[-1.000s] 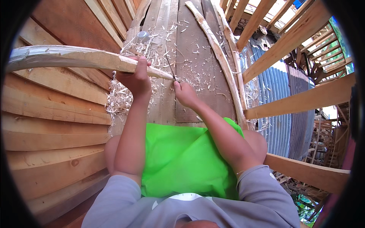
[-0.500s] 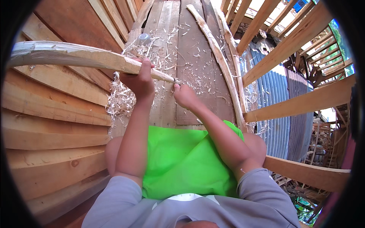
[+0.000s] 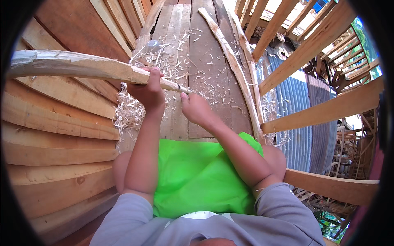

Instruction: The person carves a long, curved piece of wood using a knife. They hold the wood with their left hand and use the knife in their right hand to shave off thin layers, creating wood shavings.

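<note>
Here's the left hand [image 3: 148,88], fingers wrapped closed around the long pale pole [image 3: 82,63], gripping just back from its thin end, presumably to steady it out in front. And the right hand [image 3: 197,108] sits close by that tip, fingers curled tight on what looks like a small knife [image 3: 179,86]: only a dark sliver shows at the wood, the handle lost inside the grip. Shavings [image 3: 130,111] heap on the plank floor [image 3: 205,119], likely where they drop. The pole's thick end runs left, cut off at the dark rim; its underside can't be seen.
</note>
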### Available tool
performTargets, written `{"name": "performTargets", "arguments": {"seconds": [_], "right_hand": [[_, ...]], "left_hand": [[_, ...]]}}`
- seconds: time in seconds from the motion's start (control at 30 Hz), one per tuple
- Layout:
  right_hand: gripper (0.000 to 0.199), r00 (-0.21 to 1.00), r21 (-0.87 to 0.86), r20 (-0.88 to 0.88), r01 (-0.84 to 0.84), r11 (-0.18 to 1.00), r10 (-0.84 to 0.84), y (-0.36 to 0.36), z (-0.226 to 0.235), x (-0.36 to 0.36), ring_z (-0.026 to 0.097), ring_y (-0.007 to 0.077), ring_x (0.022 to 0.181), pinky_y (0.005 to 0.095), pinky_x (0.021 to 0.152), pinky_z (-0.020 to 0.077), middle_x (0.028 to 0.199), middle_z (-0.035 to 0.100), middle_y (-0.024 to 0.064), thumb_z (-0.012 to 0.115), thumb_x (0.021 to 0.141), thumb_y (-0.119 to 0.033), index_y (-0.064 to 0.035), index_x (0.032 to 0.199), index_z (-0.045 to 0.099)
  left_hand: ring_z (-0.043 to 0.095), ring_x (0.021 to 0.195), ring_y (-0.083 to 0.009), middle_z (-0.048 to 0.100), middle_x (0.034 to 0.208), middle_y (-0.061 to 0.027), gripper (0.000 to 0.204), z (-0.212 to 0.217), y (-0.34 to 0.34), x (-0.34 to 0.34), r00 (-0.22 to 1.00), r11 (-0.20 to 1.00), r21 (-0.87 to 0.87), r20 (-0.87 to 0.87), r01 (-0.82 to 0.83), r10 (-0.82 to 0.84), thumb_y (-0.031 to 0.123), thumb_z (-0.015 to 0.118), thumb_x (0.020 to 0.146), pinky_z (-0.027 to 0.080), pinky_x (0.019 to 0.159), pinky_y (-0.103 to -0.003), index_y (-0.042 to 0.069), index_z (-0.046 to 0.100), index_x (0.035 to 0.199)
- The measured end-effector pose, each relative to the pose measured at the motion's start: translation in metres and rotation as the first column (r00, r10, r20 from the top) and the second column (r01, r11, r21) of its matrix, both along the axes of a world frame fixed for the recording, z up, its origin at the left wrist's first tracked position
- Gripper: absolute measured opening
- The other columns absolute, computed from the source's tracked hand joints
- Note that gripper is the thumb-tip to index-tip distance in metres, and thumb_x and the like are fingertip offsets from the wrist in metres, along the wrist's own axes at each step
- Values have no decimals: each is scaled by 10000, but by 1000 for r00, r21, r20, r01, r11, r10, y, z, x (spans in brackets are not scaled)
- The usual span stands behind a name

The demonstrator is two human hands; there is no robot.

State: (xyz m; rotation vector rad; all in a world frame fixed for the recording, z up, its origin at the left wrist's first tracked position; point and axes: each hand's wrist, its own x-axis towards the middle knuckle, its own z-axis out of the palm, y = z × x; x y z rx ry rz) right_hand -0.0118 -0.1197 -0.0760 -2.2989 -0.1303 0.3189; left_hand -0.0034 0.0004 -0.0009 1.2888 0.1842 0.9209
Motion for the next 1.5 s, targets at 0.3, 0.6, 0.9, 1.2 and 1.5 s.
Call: {"name": "performTargets", "arguments": {"seconds": [0.3, 0.6, 0.9, 1.2, 1.5], "right_hand": [[507, 989, 89, -92, 124, 988, -116, -14, -55, 19, 609, 428, 699, 500, 662, 448, 731, 625, 253, 383, 1003, -373, 34, 820, 624], [520, 992, 149, -7, 129, 980, -129, -24, -86, 23, 613, 411, 707, 485, 676, 468, 712, 616, 240, 376, 1005, -385, 31, 812, 621], [529, 994, 189, 99, -62, 980, 43, -6, 2, 0, 598, 421, 679, 501, 682, 462, 676, 597, 240, 382, 1003, -384, 43, 783, 604], [539, 1000, 40, -9, -6, 999, 6, -13, -14, 18, 594, 416, 691, 489, 676, 447, 703, 611, 231, 350, 1007, -400, 24, 797, 607], [599, 994, 52, -107, 12, 999, -6, -21, -33, 18, 611, 478, 816, 510, 743, 467, 793, 615, 331, 361, 999, -411, 98, 839, 633]], "left_hand": [[614, 626, -200, 596, 670, -96, 133, 3, -5, 5, 1000, 999, 33, 14, 19, -20, 50, 633, 735, 505, 686, -327, -7, 535, 805], [618, 638, -200, 596, 674, -95, 131, 4, -10, 7, 999, 999, 10, 20, 37, -37, 44, 630, 726, 502, 684, -321, -14, 539, 800], [614, 640, -198, 606, 669, -92, 114, -2, 2, 3, 1000, 1000, -13, 11, 21, -20, 48, 627, 715, 504, 685, -331, -4, 561, 793], [610, 632, -196, 596, 676, -95, 136, 2, -3, 4, 1000, 1000, 1, 28, 8, -8, 45, 628, 711, 501, 665, -336, -15, 542, 798], [596, 644, -184, 593, 678, -89, 115, 1, -4, 6, 1000, 1000, 11, -9, -2, 2, 62, 641, 718, 483, 660, -307, -8, 554, 742]]}}
